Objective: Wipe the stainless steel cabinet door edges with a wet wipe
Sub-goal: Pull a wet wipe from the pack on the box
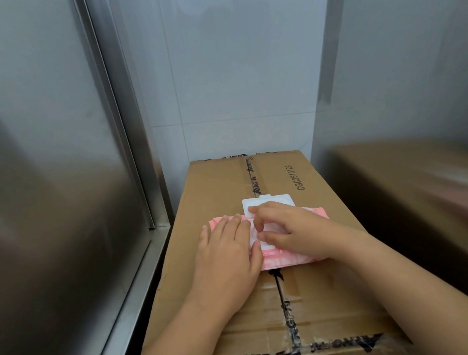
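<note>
Wipe pack (316, 214): pink, flat on the cardboard box (286, 176), white lid (277, 200) flipped open.
Left hand (227, 252): flat, pressing the pack's left end.
Right hand (291, 229): fingers bent over the opening; grip cannot be told.
Cabinet door (33, 174): steel, left of the box.
Behind: tiled wall (228, 73).

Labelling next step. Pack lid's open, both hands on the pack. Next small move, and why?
Likely: the right hand pinches a wipe and pulls it up. The lid is flipped open, the right hand's fingers curl just below it, the left hand presses the pack flat on the box, and no wipe is out yet.
</note>
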The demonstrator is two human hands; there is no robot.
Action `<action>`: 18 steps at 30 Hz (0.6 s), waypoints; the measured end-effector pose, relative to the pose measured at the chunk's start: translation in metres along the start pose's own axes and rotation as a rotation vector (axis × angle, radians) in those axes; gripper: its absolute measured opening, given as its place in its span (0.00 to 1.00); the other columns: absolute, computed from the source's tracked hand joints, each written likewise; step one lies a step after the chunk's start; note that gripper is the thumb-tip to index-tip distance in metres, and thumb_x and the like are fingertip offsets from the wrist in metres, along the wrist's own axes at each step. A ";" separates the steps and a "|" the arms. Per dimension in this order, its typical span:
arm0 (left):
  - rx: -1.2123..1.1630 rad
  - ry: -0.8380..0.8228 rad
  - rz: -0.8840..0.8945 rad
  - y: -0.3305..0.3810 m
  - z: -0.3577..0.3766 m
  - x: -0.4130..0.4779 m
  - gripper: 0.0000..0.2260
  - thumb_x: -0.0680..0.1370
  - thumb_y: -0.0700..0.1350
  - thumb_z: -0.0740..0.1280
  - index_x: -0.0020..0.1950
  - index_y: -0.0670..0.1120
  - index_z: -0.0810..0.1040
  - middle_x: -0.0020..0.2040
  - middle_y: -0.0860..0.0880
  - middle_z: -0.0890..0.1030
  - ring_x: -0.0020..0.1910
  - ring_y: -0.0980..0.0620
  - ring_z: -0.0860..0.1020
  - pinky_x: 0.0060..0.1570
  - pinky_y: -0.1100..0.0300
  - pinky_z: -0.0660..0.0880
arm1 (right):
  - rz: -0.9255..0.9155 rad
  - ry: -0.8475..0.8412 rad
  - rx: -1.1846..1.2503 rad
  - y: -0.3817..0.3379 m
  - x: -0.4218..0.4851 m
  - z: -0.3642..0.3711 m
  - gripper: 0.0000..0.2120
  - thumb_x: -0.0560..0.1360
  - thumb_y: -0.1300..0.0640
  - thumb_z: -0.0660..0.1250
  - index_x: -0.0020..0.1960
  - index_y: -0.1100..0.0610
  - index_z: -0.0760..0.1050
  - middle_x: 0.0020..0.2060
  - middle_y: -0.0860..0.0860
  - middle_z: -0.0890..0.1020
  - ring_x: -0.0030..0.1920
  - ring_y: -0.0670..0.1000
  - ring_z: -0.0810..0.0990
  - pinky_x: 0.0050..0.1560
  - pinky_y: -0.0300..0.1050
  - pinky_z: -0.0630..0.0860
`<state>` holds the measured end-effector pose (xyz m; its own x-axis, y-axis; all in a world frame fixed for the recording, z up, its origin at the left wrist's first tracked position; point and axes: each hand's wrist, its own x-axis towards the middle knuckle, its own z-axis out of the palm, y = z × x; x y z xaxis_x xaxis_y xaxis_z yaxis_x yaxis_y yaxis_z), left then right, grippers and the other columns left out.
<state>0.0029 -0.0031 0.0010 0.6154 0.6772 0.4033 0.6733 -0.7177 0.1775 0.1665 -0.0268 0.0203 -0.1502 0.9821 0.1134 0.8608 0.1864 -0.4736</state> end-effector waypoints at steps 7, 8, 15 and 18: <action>0.024 0.104 0.000 -0.002 0.006 -0.001 0.15 0.70 0.43 0.72 0.56 0.40 0.80 0.55 0.44 0.81 0.56 0.46 0.79 0.57 0.45 0.72 | 0.073 0.035 0.100 -0.003 0.008 0.001 0.09 0.76 0.56 0.65 0.39 0.48 0.69 0.60 0.48 0.74 0.64 0.48 0.69 0.59 0.38 0.65; 0.037 0.138 0.012 -0.002 0.007 0.000 0.15 0.67 0.43 0.75 0.53 0.40 0.81 0.52 0.45 0.82 0.52 0.46 0.81 0.52 0.45 0.75 | 0.076 0.042 0.103 -0.004 0.009 0.002 0.10 0.76 0.57 0.65 0.38 0.47 0.68 0.60 0.49 0.74 0.64 0.47 0.69 0.56 0.35 0.64; -0.014 0.118 0.008 -0.002 0.006 0.000 0.15 0.76 0.45 0.64 0.60 0.42 0.77 0.61 0.46 0.78 0.62 0.48 0.75 0.64 0.48 0.66 | 0.098 0.203 -0.011 -0.007 0.011 0.002 0.08 0.71 0.57 0.69 0.43 0.51 0.70 0.43 0.42 0.67 0.47 0.46 0.69 0.40 0.37 0.62; 0.038 0.151 0.038 -0.002 0.006 -0.001 0.14 0.72 0.45 0.70 0.55 0.42 0.80 0.56 0.46 0.81 0.56 0.48 0.78 0.58 0.46 0.72 | 0.092 0.222 -0.074 -0.011 0.011 0.002 0.06 0.71 0.56 0.70 0.42 0.52 0.73 0.39 0.41 0.64 0.45 0.44 0.67 0.40 0.36 0.61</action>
<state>0.0035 -0.0014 -0.0055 0.5739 0.6157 0.5400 0.6676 -0.7336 0.1268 0.1549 -0.0177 0.0251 0.0342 0.9634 0.2660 0.9003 0.0858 -0.4267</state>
